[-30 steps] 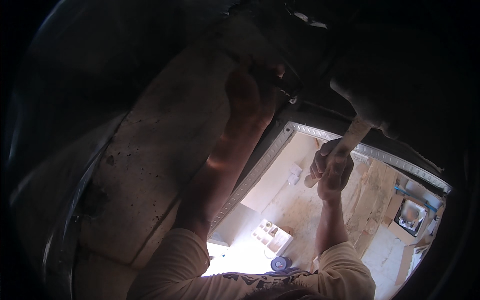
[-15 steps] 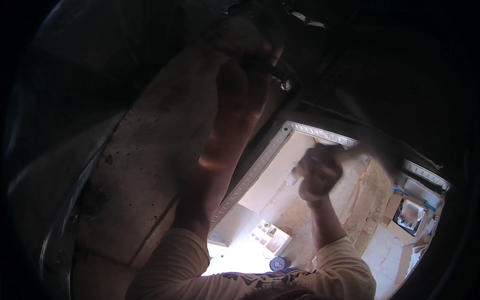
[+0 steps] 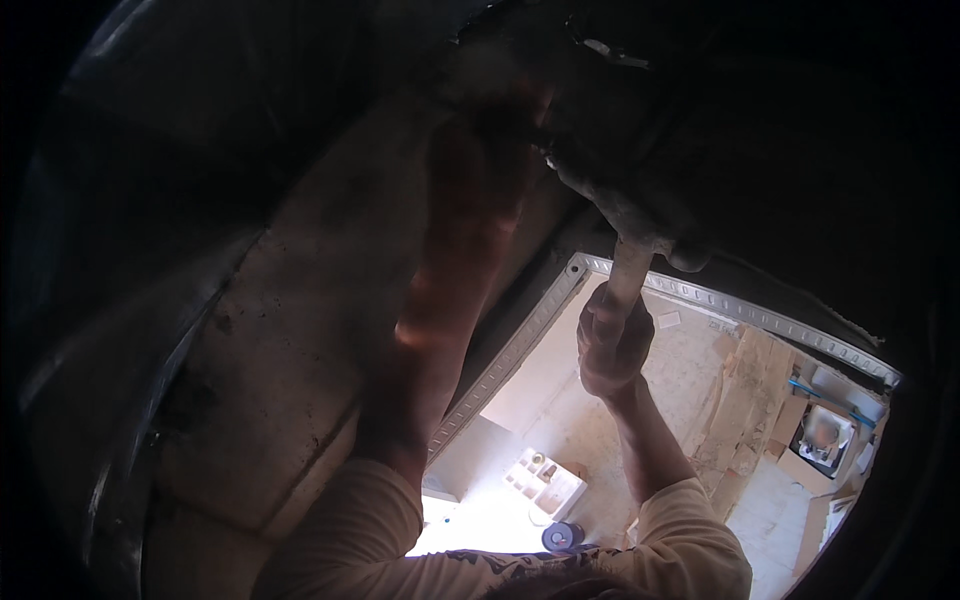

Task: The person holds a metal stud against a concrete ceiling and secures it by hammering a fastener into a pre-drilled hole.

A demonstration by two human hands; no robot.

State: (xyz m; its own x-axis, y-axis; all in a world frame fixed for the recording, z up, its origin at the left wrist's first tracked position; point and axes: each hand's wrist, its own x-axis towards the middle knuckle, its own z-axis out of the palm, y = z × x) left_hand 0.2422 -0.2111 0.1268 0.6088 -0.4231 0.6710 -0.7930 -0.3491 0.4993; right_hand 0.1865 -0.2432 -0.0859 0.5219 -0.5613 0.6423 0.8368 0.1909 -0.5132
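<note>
Up in the dark, my left hand [image 3: 490, 125] is closed around a short dark metal bar that looks like a chisel [image 3: 542, 142]; its far end is lost in shadow. My right hand [image 3: 612, 345] grips the pale handle of a hammer [image 3: 630, 268]. The hammer's long grey head lies tilted, its upper left end at the chisel's butt, close beside my left fingers. Whether the two metals touch is hard to make out.
A slotted metal strip [image 3: 740, 303] edges the opening around my arms. A pale, dusty slab [image 3: 290, 330] lies left of my left forearm. Far below are a white compartment tray [image 3: 560, 498], a dark round container [image 3: 560, 537] and a cardboard box [image 3: 790, 450].
My right hand has swung the hammer from a blurred position at the right up and left to the chisel's end. My left hand has stayed nearly in place.
</note>
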